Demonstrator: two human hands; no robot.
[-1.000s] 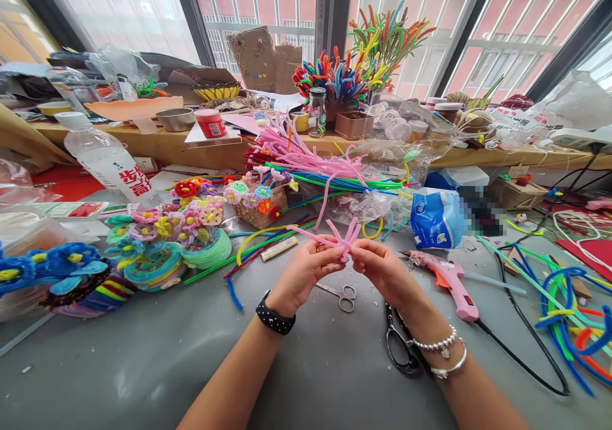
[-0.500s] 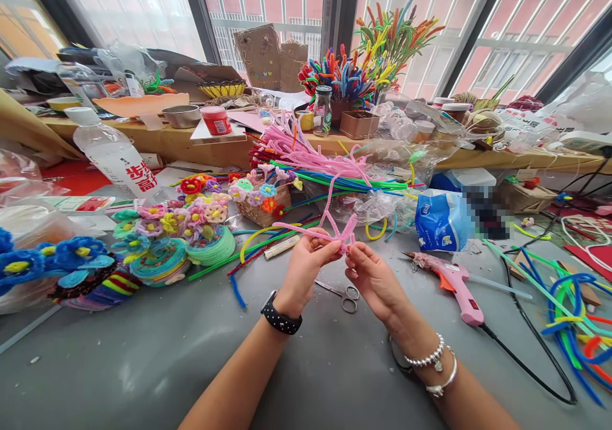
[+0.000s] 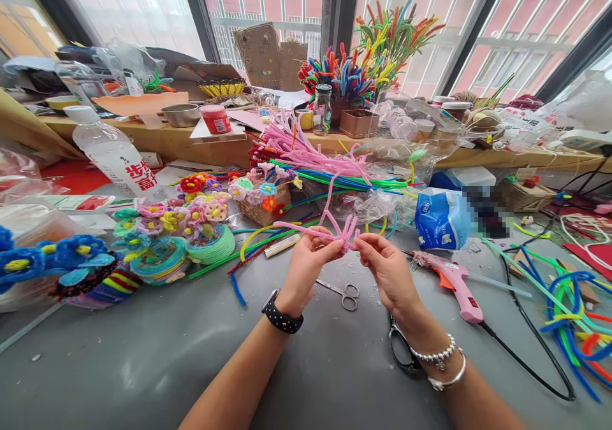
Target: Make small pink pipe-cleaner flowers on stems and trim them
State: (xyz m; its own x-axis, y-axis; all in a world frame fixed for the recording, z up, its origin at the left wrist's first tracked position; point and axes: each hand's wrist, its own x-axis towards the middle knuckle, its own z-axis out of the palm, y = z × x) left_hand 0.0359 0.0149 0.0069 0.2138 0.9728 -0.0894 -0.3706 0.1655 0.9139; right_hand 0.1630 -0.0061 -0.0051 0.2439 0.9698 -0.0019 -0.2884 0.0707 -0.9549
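Above the grey table, both hands pinch a small bundle of pink pipe cleaners [image 3: 342, 231] whose ends fan out upward and to the left. My left hand [image 3: 310, 265], with a black watch on its wrist, grips the bundle from the left with closed fingers. My right hand [image 3: 388, 267], with silver bracelets on its wrist, pinches the same bundle from the right. Small silver scissors [image 3: 345, 292] lie on the table just under my hands.
A pink glue gun [image 3: 452, 281] with a black cord lies to the right, black scissors [image 3: 401, 347] under my right wrist. Finished pipe-cleaner flowers [image 3: 186, 226], a water bottle [image 3: 115, 156], a pile of loose pipe cleaners [image 3: 329, 169] and a blue tissue pack [image 3: 440, 220] crowd the table.
My hands stayed together on the pink bundle, turning it slightly; the right hand shifted a little left and back again. The camera view rose slightly.
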